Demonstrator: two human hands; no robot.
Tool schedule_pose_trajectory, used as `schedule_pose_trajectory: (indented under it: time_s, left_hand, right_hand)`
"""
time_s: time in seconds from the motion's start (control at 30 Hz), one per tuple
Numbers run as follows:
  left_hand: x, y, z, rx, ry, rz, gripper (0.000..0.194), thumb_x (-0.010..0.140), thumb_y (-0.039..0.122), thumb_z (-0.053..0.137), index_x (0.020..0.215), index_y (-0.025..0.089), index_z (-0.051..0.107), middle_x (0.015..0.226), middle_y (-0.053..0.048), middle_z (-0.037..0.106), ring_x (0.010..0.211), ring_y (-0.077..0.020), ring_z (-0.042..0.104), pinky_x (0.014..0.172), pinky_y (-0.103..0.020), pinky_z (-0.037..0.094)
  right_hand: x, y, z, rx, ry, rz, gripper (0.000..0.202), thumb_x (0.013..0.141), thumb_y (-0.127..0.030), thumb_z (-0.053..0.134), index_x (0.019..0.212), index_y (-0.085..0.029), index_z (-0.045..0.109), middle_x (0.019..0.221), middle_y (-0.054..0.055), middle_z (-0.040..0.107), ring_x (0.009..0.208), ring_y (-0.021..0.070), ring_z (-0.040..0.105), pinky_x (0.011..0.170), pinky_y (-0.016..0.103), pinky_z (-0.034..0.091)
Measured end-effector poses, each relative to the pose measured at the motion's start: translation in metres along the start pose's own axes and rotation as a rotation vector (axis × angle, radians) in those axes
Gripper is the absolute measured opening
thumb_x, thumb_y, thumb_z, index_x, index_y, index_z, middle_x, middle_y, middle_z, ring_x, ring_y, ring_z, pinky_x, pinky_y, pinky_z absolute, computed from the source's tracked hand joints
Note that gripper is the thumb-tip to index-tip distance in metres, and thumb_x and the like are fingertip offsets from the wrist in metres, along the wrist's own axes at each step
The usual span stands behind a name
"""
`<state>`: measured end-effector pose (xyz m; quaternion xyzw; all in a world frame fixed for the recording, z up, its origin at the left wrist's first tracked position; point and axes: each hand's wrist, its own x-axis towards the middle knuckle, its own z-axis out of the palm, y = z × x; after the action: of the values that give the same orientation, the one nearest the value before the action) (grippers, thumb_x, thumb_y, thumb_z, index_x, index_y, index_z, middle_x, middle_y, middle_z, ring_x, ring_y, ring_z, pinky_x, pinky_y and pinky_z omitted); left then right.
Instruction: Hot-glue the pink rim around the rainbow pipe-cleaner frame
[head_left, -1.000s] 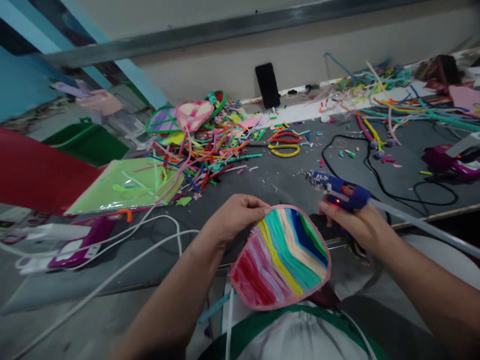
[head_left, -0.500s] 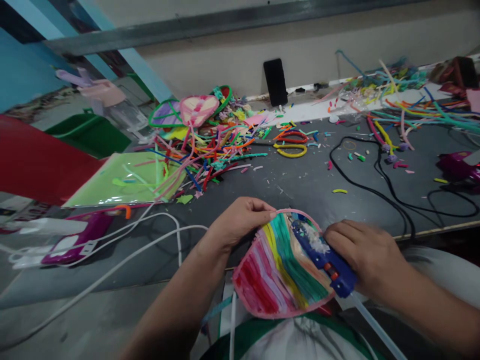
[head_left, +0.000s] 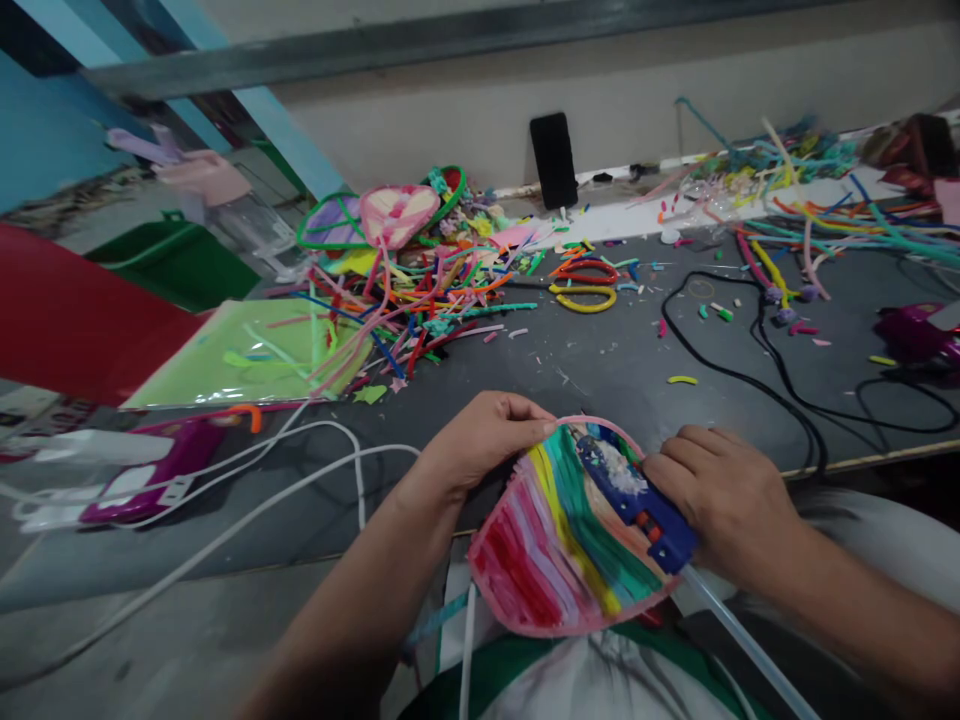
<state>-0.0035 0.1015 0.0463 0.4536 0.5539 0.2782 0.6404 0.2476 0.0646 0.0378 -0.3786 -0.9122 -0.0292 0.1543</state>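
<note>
A rounded craft piece [head_left: 559, 545], striped in red, pink, lilac, yellow, teal and peach pipe cleaners with a pink edging, is held over my lap at the table's front edge. My left hand [head_left: 499, 435] pinches its top left rim between thumb and fingers. Wrapped around a blue glue gun [head_left: 664, 535] is my right hand [head_left: 724, 495]. The gun lies across the piece's right side, its nozzle close to the top rim; whether it touches I cannot tell. A clear glue stick [head_left: 742, 640] sticks out of the gun's back end. Whitish residue covers part of the gun.
Pipe cleaners [head_left: 420, 310] are heaped at the back left, beside scissors [head_left: 585, 285] with red and yellow handles. A phone [head_left: 553, 160] leans on the wall. White cables [head_left: 300, 440] and a purple glue gun [head_left: 161, 475] lie left; a black cord [head_left: 675, 350] curls at right.
The glue gun and my right hand have shifted slightly left and up along the craft piece. My left hand keeps its pinch on the rim.
</note>
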Motion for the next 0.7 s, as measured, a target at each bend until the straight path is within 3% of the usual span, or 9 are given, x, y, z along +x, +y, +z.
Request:
schedule_pose_trajectory:
  time_s: [0.7]
  left_hand:
    - [0.0000,0.0001,0.0005,0.002,0.017,0.010,0.030,0.060,0.034,0.078,0.078,0.011,0.073,0.067,-0.007,0.070,0.057,-0.0149,0.061,0.060,-0.026,0.047]
  right_hand:
    - [-0.0075,0.0030,0.0019,-0.043,0.027,0.027,0.004,0.074,-0.017,0.056,0.073,-0.022,0.054,0.066,0.002,0.055,0.066,0.0200,0.045,0.065,0.033,0.025]
